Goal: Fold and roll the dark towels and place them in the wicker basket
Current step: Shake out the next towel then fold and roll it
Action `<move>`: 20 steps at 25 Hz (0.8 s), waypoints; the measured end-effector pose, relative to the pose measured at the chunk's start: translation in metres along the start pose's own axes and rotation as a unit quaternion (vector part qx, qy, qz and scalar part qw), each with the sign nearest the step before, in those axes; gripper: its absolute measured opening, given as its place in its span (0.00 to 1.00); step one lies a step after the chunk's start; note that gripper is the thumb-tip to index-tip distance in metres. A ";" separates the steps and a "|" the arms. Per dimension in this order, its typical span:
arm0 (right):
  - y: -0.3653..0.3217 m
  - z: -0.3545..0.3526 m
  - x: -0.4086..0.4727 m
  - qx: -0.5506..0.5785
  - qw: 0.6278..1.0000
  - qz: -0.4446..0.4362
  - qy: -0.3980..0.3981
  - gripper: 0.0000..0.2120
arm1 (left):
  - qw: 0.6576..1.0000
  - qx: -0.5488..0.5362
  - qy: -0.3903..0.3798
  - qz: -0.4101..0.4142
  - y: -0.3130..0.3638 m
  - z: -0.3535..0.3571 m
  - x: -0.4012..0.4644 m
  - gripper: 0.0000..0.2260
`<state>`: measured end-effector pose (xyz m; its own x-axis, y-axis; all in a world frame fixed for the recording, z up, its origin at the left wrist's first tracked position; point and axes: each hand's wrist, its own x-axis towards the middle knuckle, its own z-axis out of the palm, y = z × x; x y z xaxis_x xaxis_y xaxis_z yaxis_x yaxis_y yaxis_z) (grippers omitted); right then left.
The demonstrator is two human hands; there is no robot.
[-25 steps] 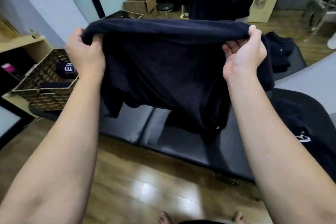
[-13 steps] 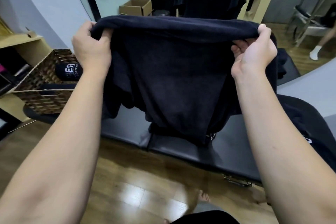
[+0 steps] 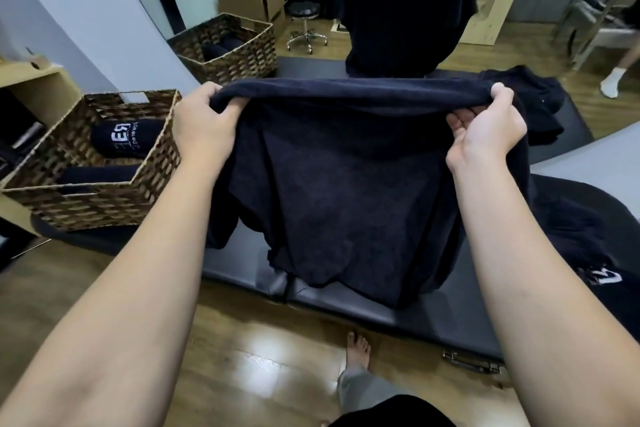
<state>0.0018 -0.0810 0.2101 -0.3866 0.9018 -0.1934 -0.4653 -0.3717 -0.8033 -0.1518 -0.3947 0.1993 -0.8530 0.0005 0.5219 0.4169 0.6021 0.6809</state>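
Note:
A dark navy towel (image 3: 346,184) hangs doubled over, stretched between my two hands above a black padded table (image 3: 450,315). My left hand (image 3: 204,125) grips its top left corner and my right hand (image 3: 488,132) pinches its top right corner. The towel's lower edge drapes onto the table. A wicker basket (image 3: 104,204) stands at the left end of the table, with two rolled dark towels (image 3: 124,139) inside, one showing white lettering. More dark towels (image 3: 588,243) lie in a heap on the table to the right.
A large mirror on the wall behind the table reflects the basket, the held towel and a person. A wooden shelf (image 3: 41,87) stands left of the basket. My bare foot (image 3: 358,347) is on the wooden floor below the table.
Both hands have lowered the towel in view, and its bottom edge now rests on the table. The view has tilted down, so more of the basket shows.

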 end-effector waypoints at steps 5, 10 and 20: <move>0.013 0.039 0.056 0.034 0.999 -0.012 -0.020 0.08 | 1.000 -0.014 -0.012 -0.016 0.006 0.056 0.057 0.17; -0.014 0.089 0.093 0.112 0.990 -0.055 -0.070 0.07 | 0.996 -0.073 0.038 -0.018 0.051 0.082 0.121 0.11; -0.083 0.066 -0.011 0.168 0.966 -0.170 -0.093 0.12 | 0.971 -0.189 0.140 0.043 0.097 -0.002 0.103 0.13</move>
<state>-0.0084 -0.0747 0.3159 -0.2874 0.9408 0.1795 -0.8113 -0.1396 -0.5677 -0.1983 -0.3378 0.3204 -0.7137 -0.2115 0.6678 0.6127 0.2736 0.7415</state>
